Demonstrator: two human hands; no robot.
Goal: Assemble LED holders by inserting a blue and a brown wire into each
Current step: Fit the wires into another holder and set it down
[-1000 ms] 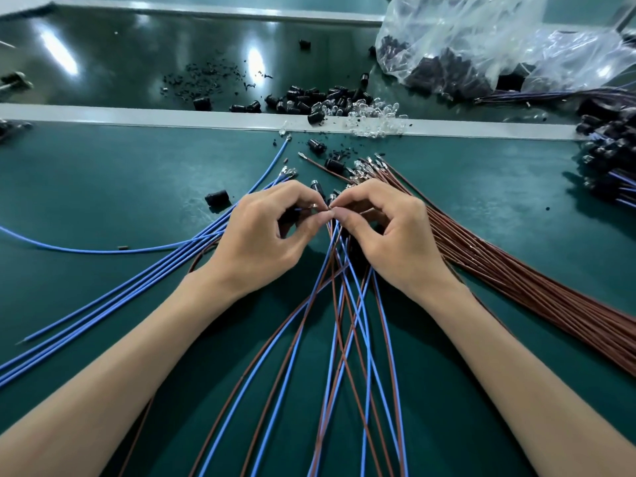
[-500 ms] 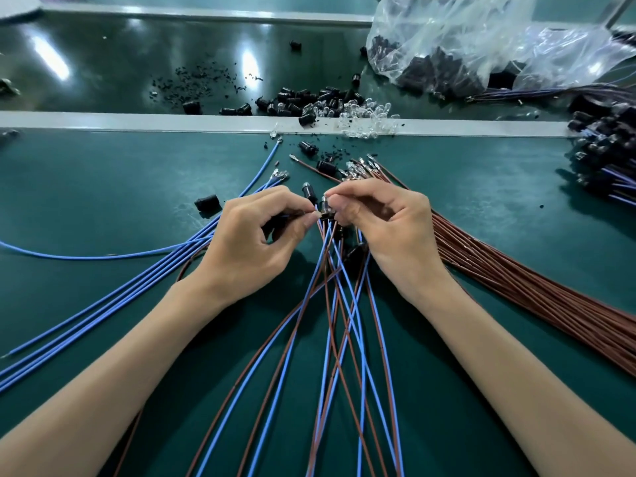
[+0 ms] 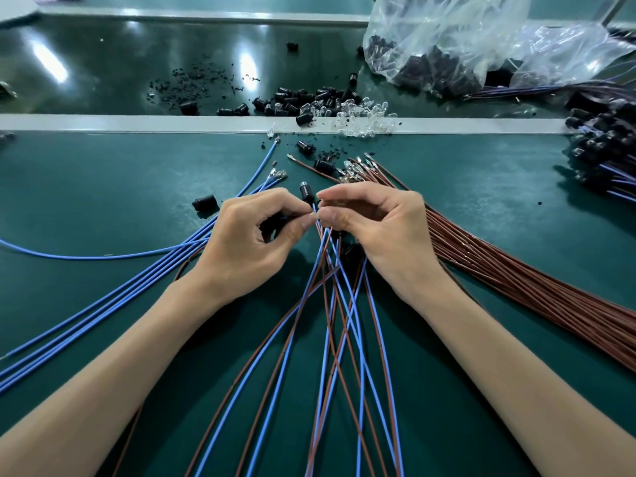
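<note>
While the loose blue insulated wires point(image 3: 113, 304) are lying fanned across the left of the green tabletop point(image 3: 86, 187), with a stray black plastic holder point(image 3: 205, 203) sitting just beside them, the left hand point(image 3: 247, 246) is curling its fingers and pinching thumb against forefinger round a small black cylindrical LED holder point(image 3: 275, 222), which is showing only as a dark shape inside the curl. Another black holder with a clear tip point(image 3: 305, 192) is poking up just above the fingertips; whether either hand is holding it I cannot tell. The right hand point(image 3: 375, 228) is facing the left one, fingertips almost touching, and appears to be pinching a thin blue wire point(image 3: 315, 211) that is showing as a sliver between them. Paired blue and brown wires point(image 3: 330, 339) are gathering beneath that hand and spreading toward the viewer, and a thick bundle of brown wires point(image 3: 516, 280) is lying further right. The holder is probably handling as a light, hard, smooth piece, apt to roll or slip, so gripping its barrel sides and leaving the rear opening free seems wise. The wire looks limp and thin, likely buckling unless taken close behind its metal terminal, which may bend easily.
</note>
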